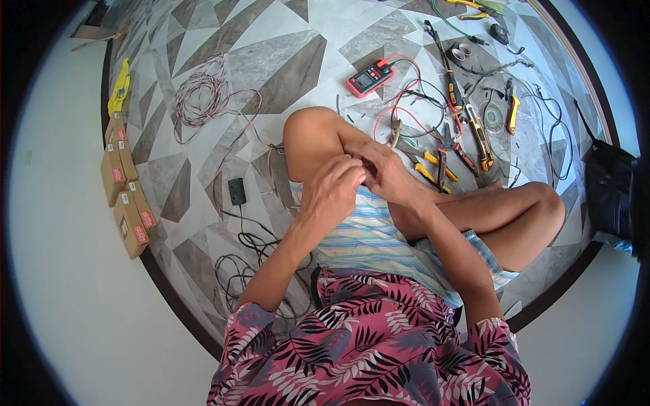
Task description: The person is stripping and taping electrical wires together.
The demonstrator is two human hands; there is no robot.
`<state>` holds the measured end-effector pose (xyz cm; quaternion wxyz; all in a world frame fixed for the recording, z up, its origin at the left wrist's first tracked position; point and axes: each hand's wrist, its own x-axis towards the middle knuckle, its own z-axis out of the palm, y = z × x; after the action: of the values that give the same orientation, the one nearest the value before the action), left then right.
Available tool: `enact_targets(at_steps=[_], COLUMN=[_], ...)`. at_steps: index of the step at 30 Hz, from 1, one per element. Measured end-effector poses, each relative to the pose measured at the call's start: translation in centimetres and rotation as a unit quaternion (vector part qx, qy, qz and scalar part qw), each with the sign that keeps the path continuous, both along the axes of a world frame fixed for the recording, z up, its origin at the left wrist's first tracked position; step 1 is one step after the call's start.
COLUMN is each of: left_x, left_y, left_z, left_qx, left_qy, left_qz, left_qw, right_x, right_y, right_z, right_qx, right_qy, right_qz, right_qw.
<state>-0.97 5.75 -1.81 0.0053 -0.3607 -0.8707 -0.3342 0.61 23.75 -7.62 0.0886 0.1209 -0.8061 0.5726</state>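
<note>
Over my lap, my left hand (333, 184) and my right hand (391, 174) meet with their fingertips pinched together. Whatever lies between the fingers is hidden by them. Just beyond my right hand is a clip (395, 130) on a test lead. A red and black meter (370, 78) with a red lead plugged in rests on the floor ahead. To the right of my hands lie red-and-black-handled pliers (443, 162) and a yellow-handled tool (425, 174). A coil of thin red and white wire (202, 101) sits at the far left, its loose end running toward my knee.
At right are an orange and black cutter (482, 143), a screwdriver (452, 89), a yellow knife (513, 114), tape rolls (462, 51) and cables. A black block with a cord (236, 191) lies left. Cardboard boxes (127, 183) line the left wall; a black bag (608, 186) stands right.
</note>
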Motion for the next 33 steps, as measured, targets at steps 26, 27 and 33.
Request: enact_targets(at_steps=[26,27,33], left_x=[-0.9,-0.9,-0.6], left_y=[-0.6,-0.6,-0.8], left_z=[0.8,0.7,0.4], left_qx=[-0.039,-0.034,-0.024], left_qy=[-0.373,-0.390,-0.395], left_qz=[0.116,0.121,0.113], left_qw=[0.920,0.912,0.911], right_x=[1.5,1.5,1.9], right_y=[1.7,1.7,2.0], right_z=[0.3,0.3,-0.1], right_qx=[-0.165,-0.123,-0.065], right_qy=[-0.246,-0.197,-0.205], right_qz=[0.045,0.033,-0.037], right_qw=[0.954,0.972,0.976])
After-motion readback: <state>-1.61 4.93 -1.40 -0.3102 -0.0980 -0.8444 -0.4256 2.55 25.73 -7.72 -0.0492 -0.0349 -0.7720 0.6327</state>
